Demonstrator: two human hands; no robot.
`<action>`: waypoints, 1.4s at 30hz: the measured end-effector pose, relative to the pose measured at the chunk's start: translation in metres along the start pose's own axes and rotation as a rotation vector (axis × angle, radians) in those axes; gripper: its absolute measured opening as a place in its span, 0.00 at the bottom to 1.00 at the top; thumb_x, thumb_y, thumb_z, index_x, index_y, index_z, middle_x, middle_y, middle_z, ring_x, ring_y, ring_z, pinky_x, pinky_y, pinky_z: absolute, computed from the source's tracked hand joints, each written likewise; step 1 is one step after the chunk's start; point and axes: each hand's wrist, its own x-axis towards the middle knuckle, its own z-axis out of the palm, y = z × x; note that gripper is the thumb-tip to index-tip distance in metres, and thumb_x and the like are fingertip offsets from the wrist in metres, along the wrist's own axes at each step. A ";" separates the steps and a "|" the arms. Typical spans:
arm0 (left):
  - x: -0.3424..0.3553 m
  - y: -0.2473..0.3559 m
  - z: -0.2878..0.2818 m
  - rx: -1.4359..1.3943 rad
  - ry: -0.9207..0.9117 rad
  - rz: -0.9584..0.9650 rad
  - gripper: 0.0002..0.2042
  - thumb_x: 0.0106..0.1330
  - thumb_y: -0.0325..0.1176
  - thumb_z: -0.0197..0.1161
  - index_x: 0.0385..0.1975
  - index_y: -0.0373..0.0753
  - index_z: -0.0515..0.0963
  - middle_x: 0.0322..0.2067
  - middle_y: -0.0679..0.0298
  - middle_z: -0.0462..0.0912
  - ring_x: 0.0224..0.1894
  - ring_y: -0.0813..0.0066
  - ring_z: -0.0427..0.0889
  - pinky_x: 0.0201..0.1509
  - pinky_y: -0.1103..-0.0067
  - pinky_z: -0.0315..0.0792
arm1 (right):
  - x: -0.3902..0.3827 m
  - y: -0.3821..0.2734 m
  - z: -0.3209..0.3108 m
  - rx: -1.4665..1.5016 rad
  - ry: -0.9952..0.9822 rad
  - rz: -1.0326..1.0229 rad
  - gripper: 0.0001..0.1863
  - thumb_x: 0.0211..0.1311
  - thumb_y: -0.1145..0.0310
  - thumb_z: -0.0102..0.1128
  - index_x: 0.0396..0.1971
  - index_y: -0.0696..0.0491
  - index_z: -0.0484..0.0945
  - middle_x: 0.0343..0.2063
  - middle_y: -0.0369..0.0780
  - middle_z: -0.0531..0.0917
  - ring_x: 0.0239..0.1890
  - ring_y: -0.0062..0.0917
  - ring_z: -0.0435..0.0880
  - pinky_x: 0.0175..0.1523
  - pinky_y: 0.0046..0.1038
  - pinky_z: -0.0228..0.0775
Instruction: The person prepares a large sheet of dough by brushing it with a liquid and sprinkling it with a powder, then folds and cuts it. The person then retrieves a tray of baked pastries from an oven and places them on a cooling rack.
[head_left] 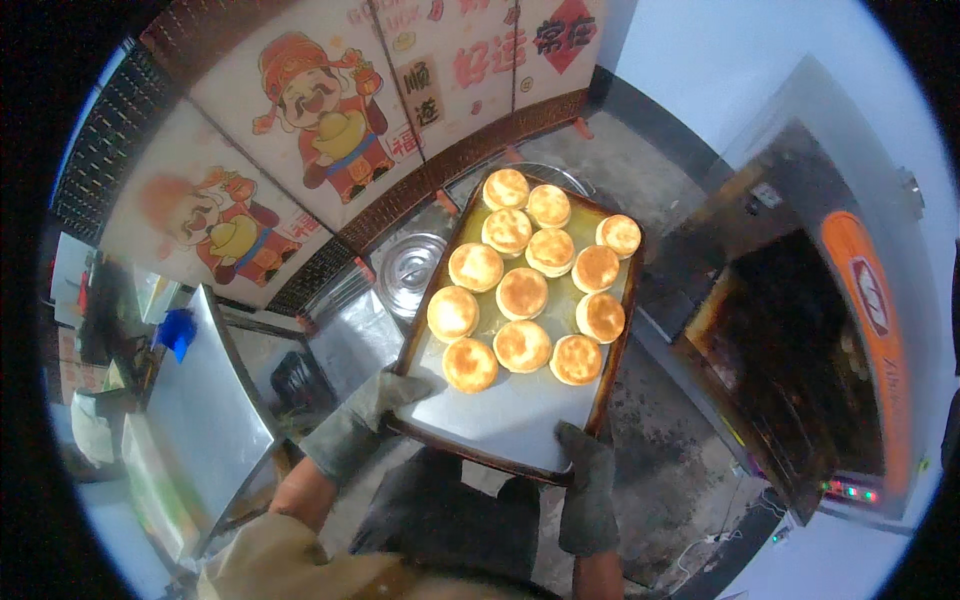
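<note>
Both my hands wear thick grey-green work gloves and carry a baking tray (490,425) in front of me. My left hand (375,410) grips its near left corner, and my right hand (588,462) grips the near right corner. On the tray lie several round, flat, golden-browned buns (522,294), most of them toward the far end and the right side. The near part of the tray is bare, shiny metal. The fingers under the tray are hidden.
To the right stands an oven (800,330) with its dark chamber exposed and an orange strip along it. A metal-topped table (210,400) is at the left. Behind are a decorated folding screen (330,120) and a round metal lid (412,275). A white cable (700,545) lies at lower right.
</note>
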 end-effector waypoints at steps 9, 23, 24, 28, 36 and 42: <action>0.079 -0.064 -0.019 -0.176 -0.032 0.018 0.17 0.71 0.35 0.76 0.52 0.27 0.87 0.45 0.56 0.92 0.44 0.73 0.90 0.52 0.76 0.84 | 0.071 0.073 -0.013 -0.009 0.085 0.058 0.22 0.66 0.66 0.74 0.59 0.55 0.82 0.44 0.36 0.87 0.44 0.27 0.87 0.52 0.33 0.81; 0.140 -0.126 -0.016 0.041 -0.126 -0.040 0.17 0.78 0.35 0.67 0.55 0.27 0.87 0.47 0.60 0.92 0.49 0.74 0.90 0.55 0.77 0.82 | 0.152 0.098 -0.016 -0.028 0.023 0.073 0.21 0.67 0.66 0.73 0.57 0.55 0.83 0.44 0.36 0.87 0.43 0.28 0.87 0.53 0.33 0.81; 0.143 -0.133 -0.015 0.143 -0.124 0.111 0.17 0.78 0.35 0.66 0.56 0.27 0.86 0.48 0.59 0.92 0.49 0.73 0.90 0.56 0.77 0.82 | 0.156 0.098 -0.016 -0.031 0.018 0.073 0.21 0.67 0.66 0.73 0.56 0.55 0.83 0.44 0.36 0.87 0.43 0.28 0.87 0.53 0.33 0.81; 0.154 -0.160 -0.017 0.364 -0.121 0.277 0.17 0.77 0.35 0.67 0.55 0.27 0.87 0.47 0.57 0.92 0.48 0.71 0.91 0.54 0.76 0.83 | 0.170 0.089 -0.011 -0.047 -0.010 0.068 0.20 0.67 0.66 0.73 0.56 0.56 0.83 0.44 0.36 0.87 0.43 0.28 0.87 0.53 0.33 0.81; 0.143 -0.141 0.026 -0.268 -0.003 -0.061 0.15 0.68 0.38 0.77 0.47 0.34 0.87 0.37 0.58 0.89 0.37 0.69 0.90 0.41 0.69 0.86 | 0.191 0.056 0.002 -0.082 -0.069 0.039 0.19 0.67 0.66 0.73 0.55 0.56 0.84 0.43 0.37 0.87 0.43 0.28 0.87 0.53 0.33 0.81; 0.139 -0.121 0.058 -0.248 -0.021 0.045 0.16 0.72 0.36 0.73 0.51 0.31 0.85 0.42 0.58 0.89 0.42 0.68 0.89 0.46 0.68 0.84 | 0.184 0.026 -0.007 -0.101 -0.059 0.049 0.19 0.67 0.65 0.72 0.54 0.57 0.85 0.43 0.37 0.87 0.43 0.29 0.87 0.53 0.33 0.81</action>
